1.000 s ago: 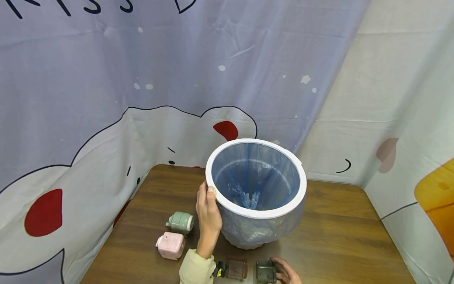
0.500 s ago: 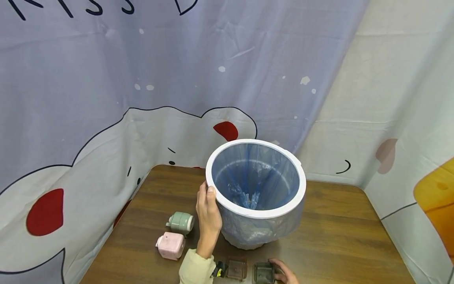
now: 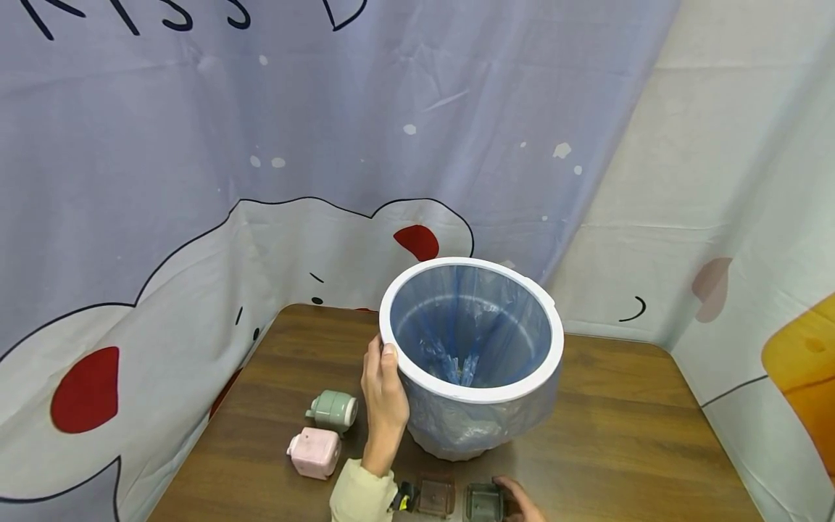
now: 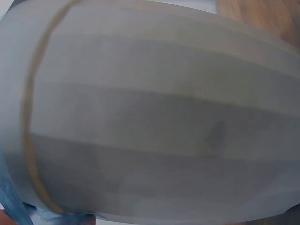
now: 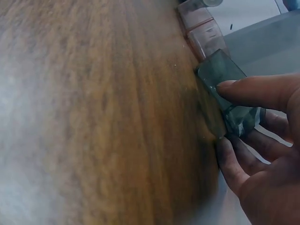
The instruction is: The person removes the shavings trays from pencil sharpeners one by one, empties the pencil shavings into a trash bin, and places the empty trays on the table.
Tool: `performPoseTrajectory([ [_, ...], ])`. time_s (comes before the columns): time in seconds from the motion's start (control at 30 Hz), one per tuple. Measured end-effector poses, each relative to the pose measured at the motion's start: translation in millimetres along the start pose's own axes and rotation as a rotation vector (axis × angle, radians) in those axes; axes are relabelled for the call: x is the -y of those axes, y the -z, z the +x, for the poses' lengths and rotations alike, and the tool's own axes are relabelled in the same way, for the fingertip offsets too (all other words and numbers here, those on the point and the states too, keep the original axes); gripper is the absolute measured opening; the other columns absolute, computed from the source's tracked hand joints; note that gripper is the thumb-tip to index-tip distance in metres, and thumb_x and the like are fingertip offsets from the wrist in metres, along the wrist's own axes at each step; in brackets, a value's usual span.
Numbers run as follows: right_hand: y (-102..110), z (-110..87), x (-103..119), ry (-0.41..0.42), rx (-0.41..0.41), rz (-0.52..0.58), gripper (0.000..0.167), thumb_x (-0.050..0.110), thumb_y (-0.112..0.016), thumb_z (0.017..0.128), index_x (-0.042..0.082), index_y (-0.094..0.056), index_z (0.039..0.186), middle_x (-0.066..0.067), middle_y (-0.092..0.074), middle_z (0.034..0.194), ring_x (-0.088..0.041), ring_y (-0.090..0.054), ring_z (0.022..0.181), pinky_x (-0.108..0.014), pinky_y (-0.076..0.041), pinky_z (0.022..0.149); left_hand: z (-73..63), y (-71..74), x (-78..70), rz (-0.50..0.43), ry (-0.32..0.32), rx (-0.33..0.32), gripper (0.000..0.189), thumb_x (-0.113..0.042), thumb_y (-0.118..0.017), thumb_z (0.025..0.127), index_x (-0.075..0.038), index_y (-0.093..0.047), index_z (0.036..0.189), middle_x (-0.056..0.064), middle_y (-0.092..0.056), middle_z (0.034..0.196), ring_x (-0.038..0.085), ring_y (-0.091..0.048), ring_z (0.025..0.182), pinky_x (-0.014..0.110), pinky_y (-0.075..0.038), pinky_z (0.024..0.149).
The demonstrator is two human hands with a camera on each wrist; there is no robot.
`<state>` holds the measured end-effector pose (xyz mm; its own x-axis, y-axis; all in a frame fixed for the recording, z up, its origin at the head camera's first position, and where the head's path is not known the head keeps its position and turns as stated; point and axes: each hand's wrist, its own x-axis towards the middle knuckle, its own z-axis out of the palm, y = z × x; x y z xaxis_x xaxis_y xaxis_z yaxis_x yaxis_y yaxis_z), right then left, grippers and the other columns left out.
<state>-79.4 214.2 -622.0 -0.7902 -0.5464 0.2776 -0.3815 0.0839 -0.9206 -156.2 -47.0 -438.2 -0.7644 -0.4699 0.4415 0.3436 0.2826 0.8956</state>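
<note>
A white-rimmed trash bin (image 3: 472, 394) with a translucent blue liner bag (image 3: 483, 312) stands tilted toward the camera in the head view. My left hand (image 3: 385, 399) holds its left side just below the rim. At the bottom edge my right hand (image 3: 520, 502) grips a small dark translucent plastic box (image 3: 484, 502). In the right wrist view the thumb (image 5: 246, 91) lies on the face of this box, with fingers behind and below it. A similar brownish translucent box (image 3: 435, 496) sits just left of it. In the left wrist view the bin's wall (image 4: 154, 112) fills almost everything.
A green container (image 3: 334, 409) and a pink container (image 3: 314, 453) lie on their sides left of my left wrist. All stand on a brown wooden table (image 3: 626, 435). A printed cloth curtain (image 3: 313, 145) hangs behind and along both sides.
My right hand has shifted slightly left with the dark box, closer to the brownish one. The left hand and the bin keep their places.
</note>
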Motion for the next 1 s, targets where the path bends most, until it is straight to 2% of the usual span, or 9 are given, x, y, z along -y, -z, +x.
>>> performPoseTrajectory([
  [0.17, -2.3, -3.3, -4.1, 0.012, -0.052, -0.162, 0.067, -0.001, -0.071, 0.073, 0.003, -0.037, 0.131, 0.029, -0.037, 0.129, 0.013, -0.036, 0.111, -0.023, -0.047, 0.065, -0.6, 0.0, -0.1, 0.002, -0.004, 0.001, 0.041, -0.035, -0.035, 0.096, -0.014, -0.053, 0.127, 0.012, -0.057, 0.112, 0.026, -0.053, 0.104, 0.045, -0.04, 0.086],
  [0.27, -4.1, -5.2, -6.5, 0.013, -0.086, -0.214, 0.067, 0.0, -0.072, 0.071, 0.004, -0.04, 0.13, 0.026, -0.04, 0.129, 0.012, -0.038, 0.111, -0.024, -0.048, 0.064, -1.0, 0.0, 0.0, 0.002, 0.0, -0.001, 0.041, -0.035, -0.035, 0.096, -0.014, -0.053, 0.127, 0.012, -0.057, 0.112, 0.026, -0.053, 0.104, 0.045, -0.04, 0.086],
  [0.5, -13.3, -9.7, -6.4, -0.027, -0.224, -0.378, 0.07, 0.011, -0.079, 0.066, 0.005, -0.045, 0.126, 0.013, -0.054, 0.12, 0.009, -0.046, 0.103, -0.023, -0.048, 0.06, -1.1, -0.9, -1.5, 0.006, 0.012, -0.005, 0.042, -0.035, -0.036, 0.095, -0.014, -0.053, 0.127, 0.011, -0.058, 0.113, 0.026, -0.054, 0.104, 0.046, -0.04, 0.086],
  [0.7, -15.3, -9.9, -9.2, -0.03, -0.24, -0.395, 0.072, 0.01, -0.079, 0.064, 0.0, -0.042, 0.125, 0.009, -0.055, 0.119, 0.009, -0.046, 0.104, -0.023, -0.048, 0.06, -1.3, -0.6, -1.4, -0.006, 0.016, -0.001, 0.043, -0.035, -0.036, 0.095, -0.014, -0.051, 0.128, 0.011, -0.057, 0.117, 0.026, -0.053, 0.107, 0.046, -0.04, 0.088],
  [0.8, -15.6, -9.3, -12.1, -0.007, -0.238, -0.381, 0.074, 0.009, -0.079, 0.064, -0.003, -0.039, 0.125, 0.002, -0.057, 0.119, 0.009, -0.045, 0.107, -0.024, -0.047, 0.06, -1.3, -0.3, -0.9, -0.008, 0.02, -0.001, 0.043, -0.036, -0.036, 0.095, -0.013, -0.051, 0.128, 0.011, -0.056, 0.118, 0.026, -0.052, 0.108, 0.045, -0.039, 0.089],
  [1.0, -19.9, -8.2, -13.0, -0.023, -0.287, -0.442, 0.079, 0.014, -0.082, 0.06, -0.001, -0.04, 0.125, -0.003, -0.06, 0.115, 0.007, -0.048, 0.104, -0.023, -0.047, 0.058, -0.9, -0.5, -0.9, -0.011, 0.021, -0.003, 0.043, -0.036, -0.036, 0.095, -0.013, -0.051, 0.128, 0.011, -0.057, 0.118, 0.026, -0.053, 0.108, 0.046, -0.039, 0.089],
])
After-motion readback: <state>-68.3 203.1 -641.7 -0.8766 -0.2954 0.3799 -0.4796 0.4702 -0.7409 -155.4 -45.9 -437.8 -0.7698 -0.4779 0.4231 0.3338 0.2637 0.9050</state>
